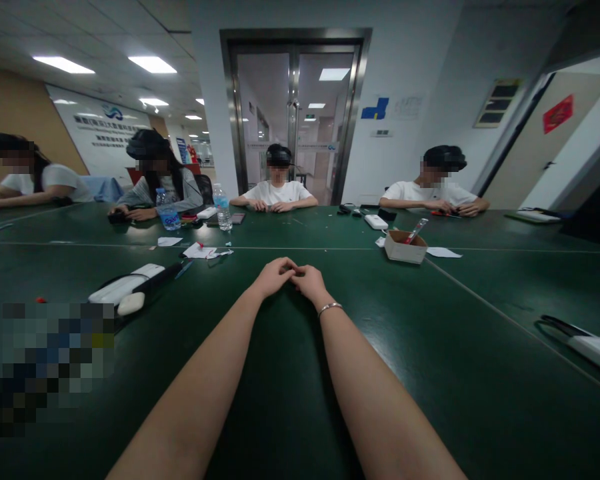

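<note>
Both forearms reach forward over the dark green table. My left hand has its fingers bent inward, closed, with the fingertips meeting those of the other hand. My right hand is closed in the same way, its thumb and fingers pressed up against the left fingertips. A silver bracelet circles the right wrist. Whatever may lie between the fingertips is hidden or too small to make out. Both hands are at or just above the tabletop.
White paper scraps lie ahead to the left, near two water bottles. A small cardboard box holding a red-and-clear item stands ahead right. A white device with black straps rests at left. Several people wearing headsets sit across the table.
</note>
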Tool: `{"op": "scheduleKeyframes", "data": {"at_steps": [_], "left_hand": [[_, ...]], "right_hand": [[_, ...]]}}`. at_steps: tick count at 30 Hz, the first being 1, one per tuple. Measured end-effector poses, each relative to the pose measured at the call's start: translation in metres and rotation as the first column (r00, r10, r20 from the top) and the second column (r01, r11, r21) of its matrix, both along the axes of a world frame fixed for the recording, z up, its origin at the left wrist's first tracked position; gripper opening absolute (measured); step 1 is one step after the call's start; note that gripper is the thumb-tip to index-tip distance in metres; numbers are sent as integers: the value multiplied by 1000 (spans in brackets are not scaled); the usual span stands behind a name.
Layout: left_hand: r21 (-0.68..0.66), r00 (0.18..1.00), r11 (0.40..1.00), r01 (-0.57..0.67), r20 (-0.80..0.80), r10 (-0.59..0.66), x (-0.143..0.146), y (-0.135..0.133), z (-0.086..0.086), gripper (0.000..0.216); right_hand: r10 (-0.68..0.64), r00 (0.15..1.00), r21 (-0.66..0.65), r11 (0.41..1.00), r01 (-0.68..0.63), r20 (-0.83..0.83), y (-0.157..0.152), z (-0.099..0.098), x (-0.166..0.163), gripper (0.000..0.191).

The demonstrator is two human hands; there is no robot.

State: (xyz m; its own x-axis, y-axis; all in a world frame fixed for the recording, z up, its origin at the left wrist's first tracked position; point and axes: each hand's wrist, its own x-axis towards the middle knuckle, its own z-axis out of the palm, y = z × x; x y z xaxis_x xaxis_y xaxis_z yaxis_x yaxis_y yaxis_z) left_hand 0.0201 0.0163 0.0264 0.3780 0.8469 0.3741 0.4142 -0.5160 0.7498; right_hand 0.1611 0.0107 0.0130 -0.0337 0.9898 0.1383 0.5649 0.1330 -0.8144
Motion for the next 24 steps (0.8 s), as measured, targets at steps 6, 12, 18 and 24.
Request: {"op": "scheduleKeyframes", "data": {"at_steps": [6,12,18,24], "left_hand": [[-91,992,992,-85,80,93,-3,12,-16,14],[-68,972,986,-155,168,164,4,5,-17,14],[-90,975,985,-146,153,159,-5,3,-21,14],[-97,967,982,-161,181,177,-8,5,-22,13]], "right_hand": [[69,996,-58,996,-73,-57,-2,2,2,6],[64,981,17,998,-62,-182,-6,5,3,10],[101,897,-71,987,-145,-430,-1,4,6,20],[86,756,-161,956,-247,-649,1,7,14,18]]}}
